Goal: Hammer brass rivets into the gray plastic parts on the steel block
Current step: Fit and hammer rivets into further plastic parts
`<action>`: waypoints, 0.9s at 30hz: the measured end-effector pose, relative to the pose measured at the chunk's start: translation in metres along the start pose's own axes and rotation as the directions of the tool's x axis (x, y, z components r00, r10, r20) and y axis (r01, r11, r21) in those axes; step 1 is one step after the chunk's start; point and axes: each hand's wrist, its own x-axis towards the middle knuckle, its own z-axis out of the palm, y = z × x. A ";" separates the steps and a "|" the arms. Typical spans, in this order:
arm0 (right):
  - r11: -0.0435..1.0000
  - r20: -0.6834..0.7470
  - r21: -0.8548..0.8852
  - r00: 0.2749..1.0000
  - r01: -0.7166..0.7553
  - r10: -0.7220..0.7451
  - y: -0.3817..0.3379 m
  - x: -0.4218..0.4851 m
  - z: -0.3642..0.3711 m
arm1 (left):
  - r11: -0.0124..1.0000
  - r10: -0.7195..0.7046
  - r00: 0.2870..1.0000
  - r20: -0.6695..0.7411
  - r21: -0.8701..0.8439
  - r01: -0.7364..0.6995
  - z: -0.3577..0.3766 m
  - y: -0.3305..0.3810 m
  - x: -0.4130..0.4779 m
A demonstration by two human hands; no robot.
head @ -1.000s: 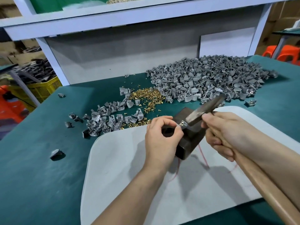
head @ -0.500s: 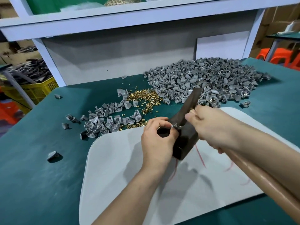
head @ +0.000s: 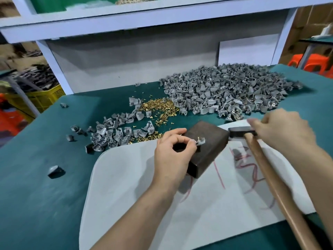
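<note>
Head | left hand [head: 173, 156] pinches gray part [head: 201, 141] on block [head: 213, 134] | right hand [head: 282, 130] grip unclear | basket [head: 45, 98]: dark parts [head: 36, 78]

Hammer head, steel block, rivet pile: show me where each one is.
Hammer head [head: 240, 131]: head view, on its dark side face.
Steel block [head: 214, 136]: head view, on its bare top face.
Rivet pile [head: 158, 106]: head view, middle of the brass heap.

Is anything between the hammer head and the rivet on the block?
Nothing visible. The hammer head lies right of the steel block; the left hand pinches the gray part from its left, beside the rivet.
</note>
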 end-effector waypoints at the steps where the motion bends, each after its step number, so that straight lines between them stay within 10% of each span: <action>1: 0.991 -0.103 0.100 0.992 0.086 -0.075 -0.002 -0.003 -0.004 | 1.000 0.026 1.000 0.004 0.011 -0.026 0.000 0.000 0.000; 6: 0.552 0.066 0.731 0.764 0.401 -0.642 -0.038 -0.044 -0.003 | 0.957 0.250 0.968 -0.016 0.153 -0.245 0.003 0.003 -0.004; 27: 0.652 -0.069 0.482 0.767 0.585 -0.638 -0.044 -0.049 0.019 | 0.895 0.400 0.917 0.002 0.215 -0.391 0.005 0.001 -0.007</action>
